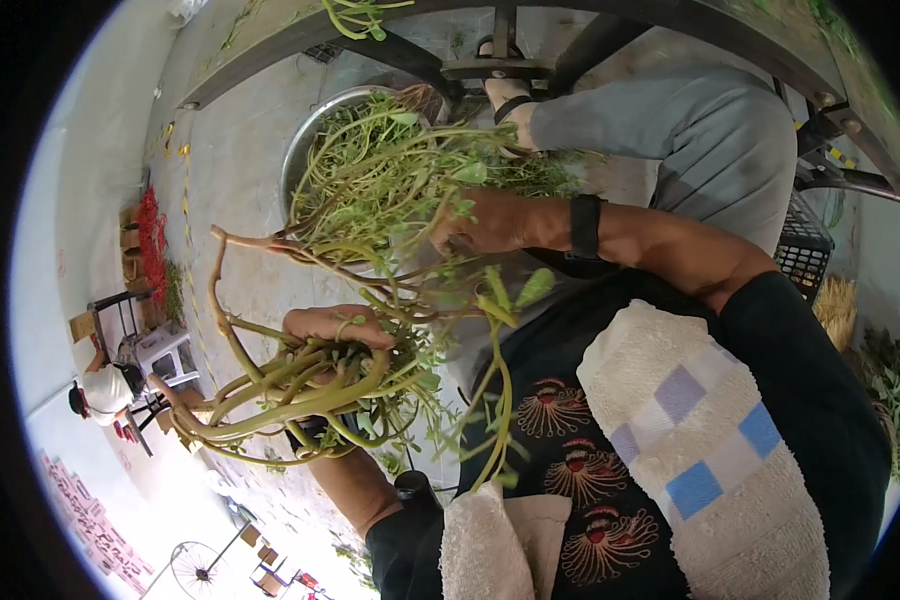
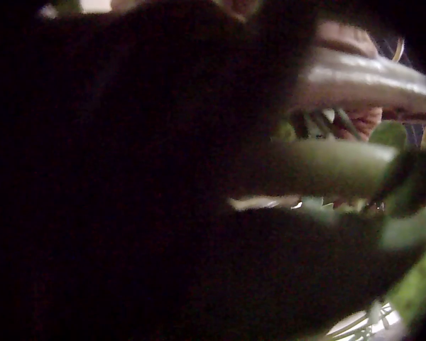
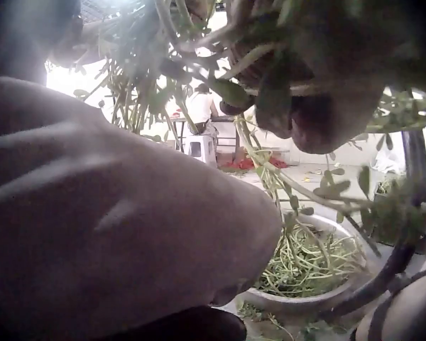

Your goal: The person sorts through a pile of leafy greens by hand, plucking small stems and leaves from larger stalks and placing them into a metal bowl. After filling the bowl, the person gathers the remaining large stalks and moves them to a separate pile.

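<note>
In the head view my left hand [image 1: 340, 328] grips a bundle of thick, bent purslane stems [image 1: 300, 405], small leaves hanging off its right side. Dark shadow fills most of the left wrist view, where a pale stem [image 2: 326, 165] crosses close to the lens. My right hand [image 1: 485, 220], with a black band at its wrist, has curled fingers around thinner leafy purslane stems [image 1: 400, 190]. These overlap the metal basin [image 1: 292, 165] in the head view. Curled fingers [image 3: 323, 124] and leaves show at the top of the right wrist view. A tangle of cut greens [image 3: 305, 263] lies in the basin.
A dark metal frame [image 1: 505, 68] arches across the top. My bent leg [image 1: 710, 140] is at the right, near a black crate [image 1: 805, 245]. Towels [image 1: 710, 430] hang over my shirt. Farther off, a person [image 1: 105, 390] sits near a white stool [image 1: 168, 355].
</note>
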{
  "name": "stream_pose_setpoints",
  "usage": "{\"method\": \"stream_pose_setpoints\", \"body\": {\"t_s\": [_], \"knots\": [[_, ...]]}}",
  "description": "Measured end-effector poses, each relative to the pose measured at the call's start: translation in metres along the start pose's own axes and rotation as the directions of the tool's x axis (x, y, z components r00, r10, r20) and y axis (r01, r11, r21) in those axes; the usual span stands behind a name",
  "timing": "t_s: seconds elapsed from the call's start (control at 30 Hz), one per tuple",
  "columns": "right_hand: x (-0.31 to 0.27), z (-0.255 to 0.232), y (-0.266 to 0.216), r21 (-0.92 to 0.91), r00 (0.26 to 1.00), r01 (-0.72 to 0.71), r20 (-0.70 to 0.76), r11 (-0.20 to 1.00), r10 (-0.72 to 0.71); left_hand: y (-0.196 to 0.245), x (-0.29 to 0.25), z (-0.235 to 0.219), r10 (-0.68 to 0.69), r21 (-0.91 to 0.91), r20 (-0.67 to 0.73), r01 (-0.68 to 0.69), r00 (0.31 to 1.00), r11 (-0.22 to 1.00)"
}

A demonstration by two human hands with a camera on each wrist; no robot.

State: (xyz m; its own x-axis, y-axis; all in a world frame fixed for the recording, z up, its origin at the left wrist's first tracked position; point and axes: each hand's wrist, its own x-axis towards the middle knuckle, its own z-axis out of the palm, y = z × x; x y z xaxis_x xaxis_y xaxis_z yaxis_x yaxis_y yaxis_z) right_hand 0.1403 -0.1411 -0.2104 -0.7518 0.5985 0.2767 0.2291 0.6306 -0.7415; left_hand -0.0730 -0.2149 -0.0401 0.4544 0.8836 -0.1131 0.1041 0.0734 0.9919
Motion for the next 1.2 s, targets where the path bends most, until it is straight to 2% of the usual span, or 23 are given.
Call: {"method": "stream_pose_setpoints", "body": {"t_s": [0.03, 0.1, 0.13, 0.17, 0.3, 0.33, 0.37, 0.4, 0.47, 0.53, 0.57, 0.6, 0.63, 0.67, 0.73, 0.77, 0.83, 0.9, 0.97, 1.03, 1.07, 1.13, 1.2], "knots": [[-0.004, 0.001, 0.002, -0.001, 1.000, 0.004, 0.001, 1.000, -0.004, 0.001, 0.003, 0.001, 0.013, -0.013, 0.031, -0.013, 0.999, 1.000], [-0.012, 0.003, 0.002, 0.377, 0.977, 0.022, -0.205, 0.926, 0.060, -0.002, 0.003, 0.003, -0.002, -0.008, 0.033, 0.002, 0.999, 1.000], [-0.012, 0.007, 0.007, 0.377, 0.977, 0.023, -0.204, 0.926, 0.059, -0.003, 0.003, 0.003, -0.019, -0.003, 0.038, 0.019, 0.999, 1.000], [-0.009, 0.009, 0.013, 0.293, 0.965, 0.051, -0.259, 0.955, 0.028, -0.004, 0.006, -0.002, -0.049, -0.006, 0.111, 0.050, 0.993, 0.999], [0.004, 0.020, 0.036, -0.062, 0.889, 0.126, -0.437, 0.990, -0.140, -0.003, 0.008, -0.001, -0.058, 0.007, 0.129, 0.057, 0.990, 0.998], [0.006, 0.014, 0.032, -0.065, 0.889, 0.129, -0.435, 0.990, -0.144, -0.002, 0.010, -0.001, -0.058, 0.013, 0.137, 0.057, 0.989, 0.998], [0.009, 0.002, 0.026, 0.315, 0.942, 0.000, -0.318, 0.949, 0.105, 0.000, 0.012, -0.001, -0.058, 0.019, 0.146, 0.056, 0.988, 0.998], [0.011, -0.008, 0.019, 0.631, 0.948, -0.162, -0.112, 0.758, 0.297, 0.001, 0.014, 0.000, -0.060, 0.026, 0.155, 0.056, 0.986, 0.998], [0.023, -0.006, 0.014, 0.634, 0.954, -0.151, -0.107, 0.759, 0.280, 0.004, 0.016, 0.003, -0.067, 0.040, 0.177, 0.061, 0.982, 0.997], [0.035, 0.000, 0.008, 0.576, 0.912, 0.128, -0.388, 0.808, 0.132, 0.006, 0.019, 0.005, -0.079, 0.053, 0.203, 0.070, 0.976, 0.996], [0.039, -0.008, -0.002, 0.577, 0.912, 0.128, -0.389, 0.807, 0.134, 0.007, 0.019, 0.007, -0.085, 0.059, 0.214, 0.074, 0.973, 0.995], [0.043, -0.018, -0.011, 0.593, 0.951, -0.143, -0.140, 0.793, 0.276, 0.008, 0.020, 0.008, -0.091, 0.066, 0.224, 0.078, 0.970, 0.995], [0.048, -0.023, -0.016, 0.538, 0.905, -0.402, 0.111, 0.741, 0.411, 0.009, 0.021, 0.009, -0.097, 0.072, 0.234, 0.082, 0.967, 0.994], [0.053, -0.018, -0.013, 0.539, 0.905, -0.402, 0.111, 0.740, 0.410, 0.010, 0.022, 0.009, -0.102, 0.079, 0.243, 0.085, 0.964, 0.993], [0.062, -0.002, -0.003, 0.236, 0.930, -0.351, 0.198, 0.906, 0.308, 0.002, 0.021, 0.003, -0.107, 0.087, 0.254, 0.087, 0.961, 0.992], [0.061, 0.005, -0.002, 0.236, 0.930, -0.351, 0.198, 0.906, 0.308, -0.010, 0.018, -0.006, -0.069, 0.014, 0.305, 0.068, 0.950, 0.998], [0.058, 0.018, -0.002, 0.271, 0.985, -0.174, 0.032, 0.947, 0.172, -0.019, 0.014, -0.011, -0.029, -0.063, 0.354, 0.055, 0.935, 0.996], [0.060, 0.020, 0.002, 0.248, 0.993, -0.112, 0.054, 0.962, 0.101, -0.016, 0.017, -0.002, 0.083, -0.026, 0.285, -0.079, 0.955, 0.997], [0.061, 0.015, -0.004, 0.226, 0.997, -0.046, 0.078, 0.973, 0.029, -0.016, 0.015, -0.003, 0.073, -0.040, 0.270, -0.064, 0.960, 0.997], [0.057, 0.012, -0.010, 0.356, 0.979, -0.194, 0.123, 0.914, 0.160, -0.016, 0.013, -0.005, 0.048, -0.069, 0.234, -0.032, 0.971, 0.997], [0.056, 0.016, -0.004, 0.354, 0.980, -0.192, 0.124, 0.915, 0.158, -0.016, 0.011, -0.006, 0.035, -0.084, 0.215, -0.017, 0.976, 0.996], [0.053, 0.021, 0.002, 0.659, 0.941, -0.334, 0.191, 0.674, 0.280, -0.018, 0.008, -0.008, 0.006, -0.116, 0.181, 0.015, 0.983, 0.993], [0.047, 0.017, 0.002, 0.693, 0.924, -0.380, 0.261, 0.613, 0.279, -0.018, 0.005, -0.010, -0.021, -0.146, 0.150, 0.043, 0.988, 0.988]]}}
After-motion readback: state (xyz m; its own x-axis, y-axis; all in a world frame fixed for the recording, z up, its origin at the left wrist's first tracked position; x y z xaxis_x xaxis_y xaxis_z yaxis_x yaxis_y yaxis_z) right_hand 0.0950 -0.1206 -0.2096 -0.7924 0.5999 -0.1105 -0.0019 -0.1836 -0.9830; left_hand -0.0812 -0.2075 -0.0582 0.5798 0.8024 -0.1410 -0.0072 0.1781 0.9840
